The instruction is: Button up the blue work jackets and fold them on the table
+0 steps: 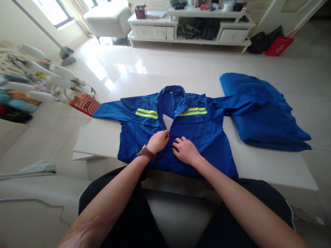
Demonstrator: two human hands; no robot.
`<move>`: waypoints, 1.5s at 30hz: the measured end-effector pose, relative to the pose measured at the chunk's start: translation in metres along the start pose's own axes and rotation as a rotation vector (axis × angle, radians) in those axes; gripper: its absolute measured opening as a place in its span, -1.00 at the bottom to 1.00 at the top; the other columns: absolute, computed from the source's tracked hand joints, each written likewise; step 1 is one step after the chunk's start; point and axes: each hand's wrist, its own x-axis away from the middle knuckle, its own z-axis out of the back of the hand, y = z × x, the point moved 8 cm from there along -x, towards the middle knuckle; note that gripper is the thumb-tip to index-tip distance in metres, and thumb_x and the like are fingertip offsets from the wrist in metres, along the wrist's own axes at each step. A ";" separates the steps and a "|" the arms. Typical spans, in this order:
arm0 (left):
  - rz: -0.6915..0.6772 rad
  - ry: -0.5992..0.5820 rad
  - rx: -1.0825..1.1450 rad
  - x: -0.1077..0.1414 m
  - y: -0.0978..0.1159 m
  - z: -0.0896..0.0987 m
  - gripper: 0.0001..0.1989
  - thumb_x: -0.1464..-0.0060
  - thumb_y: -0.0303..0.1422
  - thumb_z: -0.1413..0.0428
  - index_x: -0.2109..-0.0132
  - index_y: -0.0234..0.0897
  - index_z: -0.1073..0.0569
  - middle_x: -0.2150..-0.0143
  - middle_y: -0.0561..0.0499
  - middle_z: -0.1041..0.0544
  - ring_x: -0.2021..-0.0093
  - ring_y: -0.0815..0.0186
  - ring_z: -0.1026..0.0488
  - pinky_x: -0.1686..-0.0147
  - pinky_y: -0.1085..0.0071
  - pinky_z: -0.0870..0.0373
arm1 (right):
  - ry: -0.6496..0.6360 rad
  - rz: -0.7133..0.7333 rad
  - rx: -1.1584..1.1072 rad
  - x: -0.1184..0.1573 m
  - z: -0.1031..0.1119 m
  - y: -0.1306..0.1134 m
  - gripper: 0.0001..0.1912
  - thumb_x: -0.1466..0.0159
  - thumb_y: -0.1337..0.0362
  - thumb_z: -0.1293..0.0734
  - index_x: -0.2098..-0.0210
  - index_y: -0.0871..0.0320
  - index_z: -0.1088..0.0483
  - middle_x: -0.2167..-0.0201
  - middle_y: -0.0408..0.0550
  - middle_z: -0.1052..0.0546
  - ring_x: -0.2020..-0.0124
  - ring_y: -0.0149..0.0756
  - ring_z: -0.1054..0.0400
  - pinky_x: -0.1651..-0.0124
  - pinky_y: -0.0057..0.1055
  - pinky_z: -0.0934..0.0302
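Note:
A blue work jacket (pixel 201 137) with yellow-and-grey reflective strips lies front up on a white table, collar pointing away from me. Its neck is open, and a pale patch shows inside. My left hand (pixel 158 140), wearing a watch on a brown strap, pinches the front edge of the jacket just below that opening. Just to the right, my right hand (pixel 186 150) rests on the jacket's front with fingers bent and spread apart. The fabric under both hands is partly hidden.
Folded blue cloth (pixel 266 113) lies at the table's right, against one jacket sleeve. The white tabletop (pixel 279 165) ends near my knees. A red patterned bag (pixel 85 104) stands past the left end. Farther off are a white cabinet (pixel 152 32) and a red bag (pixel 279 46).

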 end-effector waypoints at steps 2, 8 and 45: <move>0.014 0.010 0.004 0.000 0.000 0.001 -0.91 -0.22 -0.42 -0.11 0.18 -0.18 -0.50 0.19 -0.08 -0.61 0.16 0.16 -0.54 0.18 0.36 -0.35 | 0.001 -0.006 -0.001 0.000 0.001 0.001 -0.74 -0.47 0.20 -0.21 0.08 0.10 -0.53 0.08 0.08 -0.52 0.05 -0.08 -0.31 0.03 -0.25 -0.24; 0.087 0.089 0.036 -0.001 0.000 0.010 -0.91 -0.22 -0.41 -0.08 0.24 -0.17 -0.49 0.23 -0.06 -0.62 0.21 0.17 -0.54 0.22 0.36 -0.34 | -0.007 0.073 0.020 0.002 -0.001 -0.004 -0.73 -0.43 0.18 -0.28 -0.04 0.07 -0.52 0.01 0.09 -0.51 0.00 -0.05 -0.31 0.09 -0.26 -0.24; 0.179 0.031 0.904 -0.014 -0.009 -0.027 -0.70 -0.04 -0.12 -0.18 0.44 -0.27 -0.43 0.53 0.08 -0.43 0.46 0.35 -0.40 0.42 0.45 -0.32 | 0.347 -0.307 -0.991 -0.003 -0.008 0.040 -0.65 -0.22 0.16 -0.35 0.06 0.18 -0.54 0.41 -0.11 -0.55 0.42 -0.30 -0.41 0.27 -0.36 -0.33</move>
